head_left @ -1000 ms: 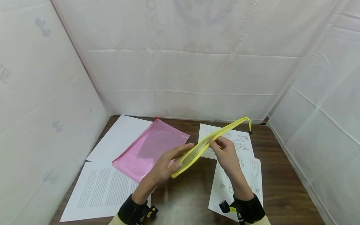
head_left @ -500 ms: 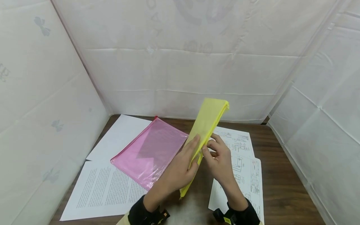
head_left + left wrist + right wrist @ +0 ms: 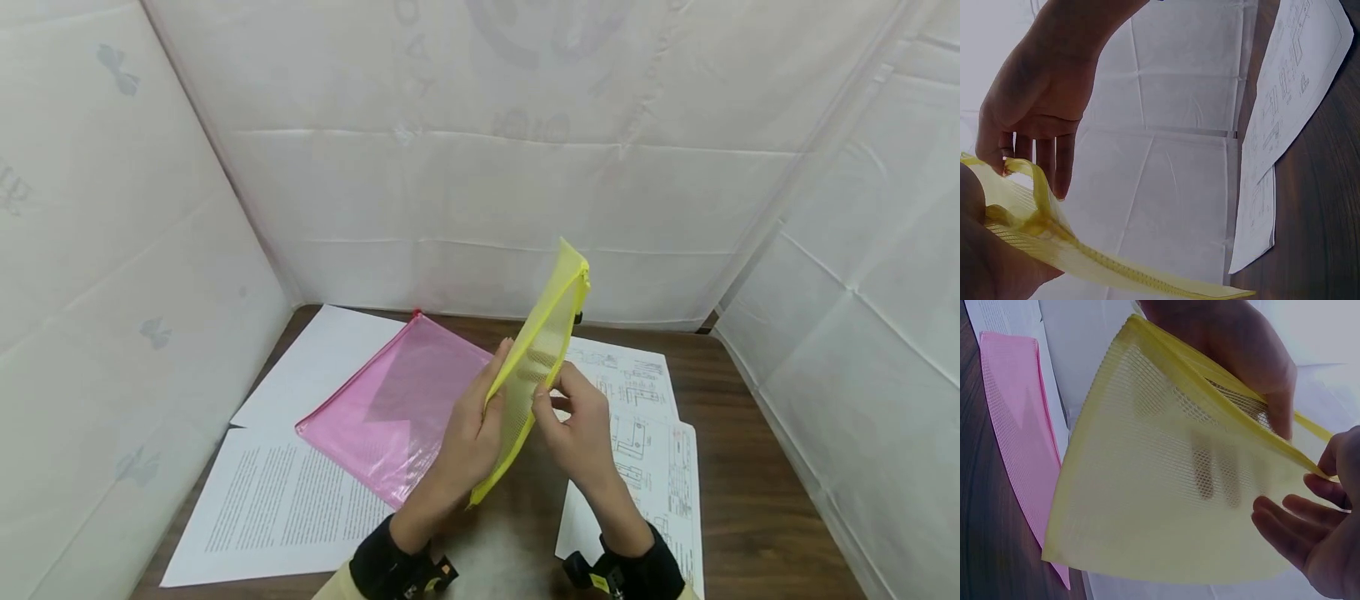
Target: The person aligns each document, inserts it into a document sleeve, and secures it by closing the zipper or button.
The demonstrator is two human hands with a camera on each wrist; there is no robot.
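A yellow mesh zip pouch [image 3: 542, 350] stands nearly upright in the air between both hands, its zip edge turned toward me. My left hand [image 3: 480, 417] grips its left side, and its fingers show through the mesh in the right wrist view, on the yellow pouch [image 3: 1166, 487]. My right hand [image 3: 570, 417] pinches the zip edge on the other side. The left wrist view shows the right hand [image 3: 1041, 106] with a strip of the pouch's edge [image 3: 1029, 187] hooked over its fingers. A pink mesh pouch [image 3: 390, 404] lies flat on the table to the left.
A printed text sheet [image 3: 262, 500] and a blank white sheet [image 3: 322, 358] lie under and around the pink pouch. Two sheets with technical drawings [image 3: 645, 417] lie on the right of the brown table [image 3: 750, 467]. White cloth walls [image 3: 480, 192] enclose the table on three sides.
The yellow pouch has swung from lying low and edge-on to standing upright, then turned its zip edge toward me. Both hands came closer together on it.
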